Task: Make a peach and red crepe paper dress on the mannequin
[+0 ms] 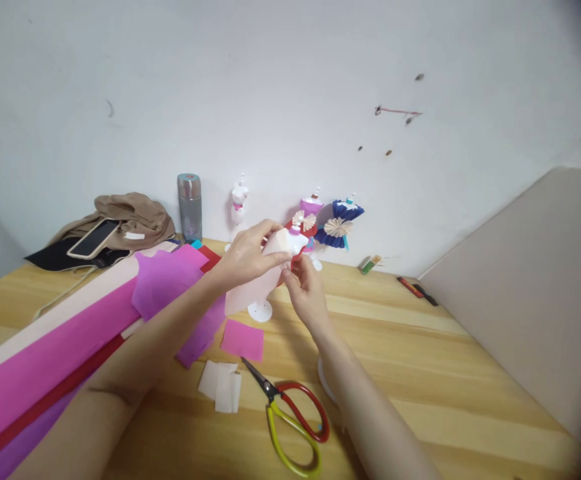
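Both hands meet above the wooden table (420, 373) at a small white mannequin stand (260, 310) wrapped in pale pink crepe paper (250, 290). My left hand (247, 253) grips the top of the paper-covered figure, fingers curled round it. My right hand (305, 287) pinches the paper's edge just below the figure's neck. A cut pink paper square (243, 339) and folded pale paper pieces (220, 385) lie under my arms. Scissors (290, 413) with red and yellow handles rest closed near my right forearm.
Long sheets of pink, magenta, red and purple crepe paper (45, 360) lie at the left. By the wall stand a grey flask (189, 207), a bare white mannequin (239, 207) and dressed figures with paper fans (333, 223). A phone (93, 238) rests on brown cloth.
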A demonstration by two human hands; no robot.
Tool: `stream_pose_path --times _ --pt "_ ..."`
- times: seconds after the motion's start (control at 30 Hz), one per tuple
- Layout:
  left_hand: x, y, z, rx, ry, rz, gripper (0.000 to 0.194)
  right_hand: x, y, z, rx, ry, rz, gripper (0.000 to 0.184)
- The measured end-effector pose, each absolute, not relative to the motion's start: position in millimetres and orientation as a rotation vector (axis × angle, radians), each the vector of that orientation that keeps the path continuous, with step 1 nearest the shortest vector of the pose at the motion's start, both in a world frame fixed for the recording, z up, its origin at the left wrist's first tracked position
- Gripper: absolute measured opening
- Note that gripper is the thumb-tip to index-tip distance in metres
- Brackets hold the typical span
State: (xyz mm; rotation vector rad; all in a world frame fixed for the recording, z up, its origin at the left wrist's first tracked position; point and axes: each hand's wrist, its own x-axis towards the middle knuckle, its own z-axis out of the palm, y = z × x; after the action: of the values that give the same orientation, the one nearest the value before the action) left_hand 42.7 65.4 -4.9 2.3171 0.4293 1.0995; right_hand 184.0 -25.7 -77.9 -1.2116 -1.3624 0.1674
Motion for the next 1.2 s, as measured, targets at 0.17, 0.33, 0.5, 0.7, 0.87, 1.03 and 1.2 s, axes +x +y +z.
stream_pose_path --times 0.17,0.33,0.5,0.7,0.87,1.03,1.2 --pt "37.0 71.5 -4.9 2.365 0.334 0.948 0.054 180.1 -26.7 -74.6 -1.181 -1.276 0.254 0.010" --pt "32.4 86.4 -7.6 2.282 0.083 0.888 0.061 178.7 -27.3 -73.1 -1.168 -1.264 0.292 0.010" --pt "33.7 98.4 -16.4 2.091 -0.127 0.822 0.074 178.6 -26.8 -73.3 -1.194 -1.259 0.277 0.010" --pt "38.9 101.3 -23.9 2.092 -0.108 0.899 0.073 178.9 -26.9 -72.9 -1.194 -1.273 0.270 0.012" --pt "39.1 98.9 -25.9 2.228 0.036 0.936 0.076 179.4 -26.7 -74.4 -1.192 -1.261 0.275 0.014" --pt "34.1 96.4 -21.3 2.253 0.096 0.928 0.074 179.8 -27.2 -73.6 -1.203 -1.256 0.300 0.014" --pt "32.5 101.4 -20.7 2.080 0.106 0.847 0.082 178.2 -28.6 -71.1 -1.205 -1.258 0.292 0.017"
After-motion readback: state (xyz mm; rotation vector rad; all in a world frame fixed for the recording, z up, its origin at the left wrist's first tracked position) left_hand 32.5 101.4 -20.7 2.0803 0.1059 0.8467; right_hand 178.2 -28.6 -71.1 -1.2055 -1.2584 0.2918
